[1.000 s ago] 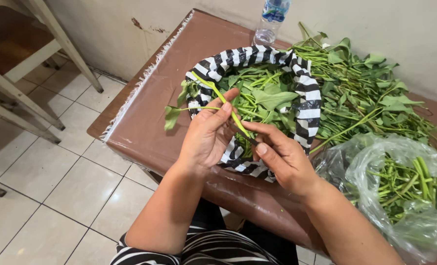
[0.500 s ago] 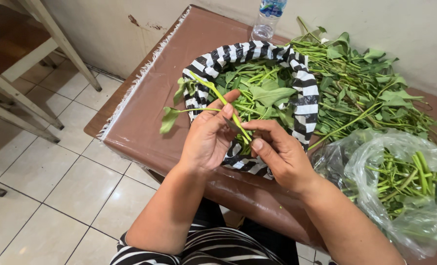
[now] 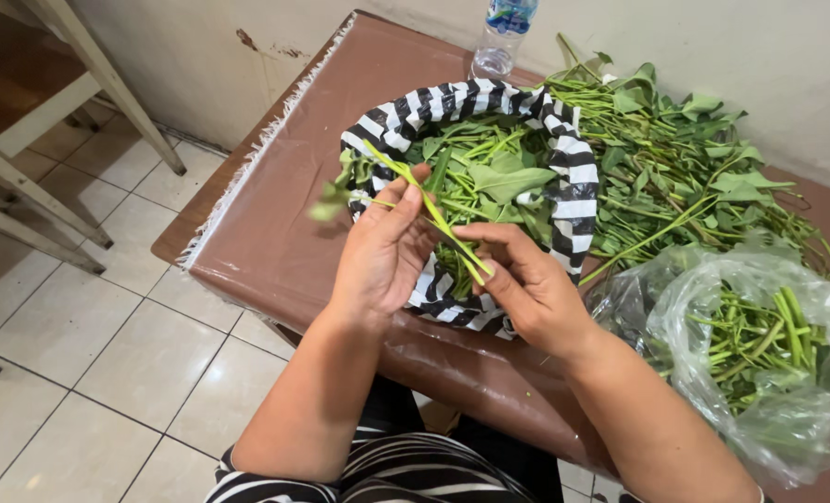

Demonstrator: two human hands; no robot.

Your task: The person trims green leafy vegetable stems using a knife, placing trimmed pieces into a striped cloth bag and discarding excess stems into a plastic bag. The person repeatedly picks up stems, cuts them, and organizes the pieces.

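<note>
Little has shifted since the earlier frames: the green stem is still held between both hands at the centre of the frame, only slightly further up and to the right. The stem's upper part is pinched by the left hand, thumb and fingers closed around it, while its lower end is gripped by the fingertips of the right hand. A small leaf is seen hanging off the stem at its left. Just behind the hands, a black-and-white striped bag full of plucked leaves is set on the brown bench. A heap of leafy stalks is spread at upper right, a clear plastic bag of cut stems at lower right, and a water bottle at the top edge.
</note>
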